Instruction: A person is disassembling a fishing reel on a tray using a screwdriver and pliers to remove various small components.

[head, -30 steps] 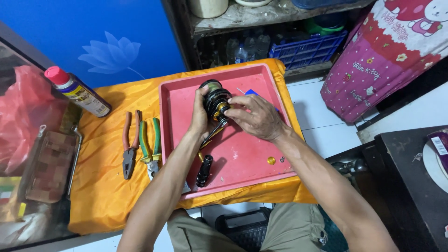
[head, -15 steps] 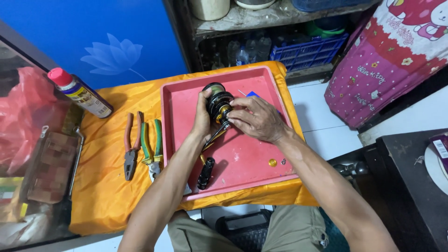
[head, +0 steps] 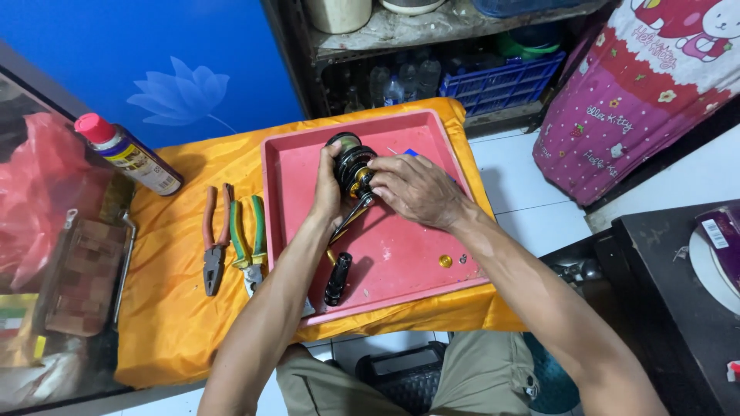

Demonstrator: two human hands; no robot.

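Black and gold metal makes up the fishing reel [head: 352,166], a round spool body with dark ribbed rings stacked along it and a gold band near its lower end. It is held just above the far middle of the pink tray [head: 401,254], which lies on a table draped in orange cloth [head: 169,308]. The reel's spool end points toward the far left, and its long axis runs diagonally down to the near side, where a thin dark handle arm continues to a black knob [head: 338,279] resting on the tray floor.

The left hand [head: 325,192] is wrapped around the left side of the reel body, thumb up near the spool, gripping it. The right hand [head: 412,189] comes in from the right with fingertips pinched against the gold part of the reel; whether they hold a small part there cannot be told.

One reel is in view. On the tray near the right forearm lie one small gold disc [head: 445,261] and one tiny grey screw [head: 462,259] just beside it. Left of the tray, on the cloth, lie two pliers side by side: one with orange grips [head: 213,239], one with green grips [head: 248,243]. One spray can with a red cap [head: 129,154] lies at the far left.
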